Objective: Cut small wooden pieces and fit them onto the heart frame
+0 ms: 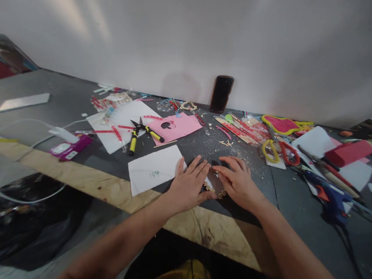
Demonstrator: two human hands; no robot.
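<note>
My left hand (190,184) lies nearly flat, fingers stretched out, over the left side of a small piece made of tan beads or bits (208,187) on the dark table. My right hand (240,184) has thumb and index finger pinched at the top of that piece; what lies between the fingertips is too small to name. More of the tan bits show between the two hands. A white card (157,169) with "154" written on it lies beside my left hand, on its left.
Yellow-black pliers (141,133) and pink paper (183,128) lie further back. A phone (221,94) leans on the wall. Scissors (280,151), a blue glue gun (334,203) and a red roll (348,153) are at right, a purple power strip (72,147) at left.
</note>
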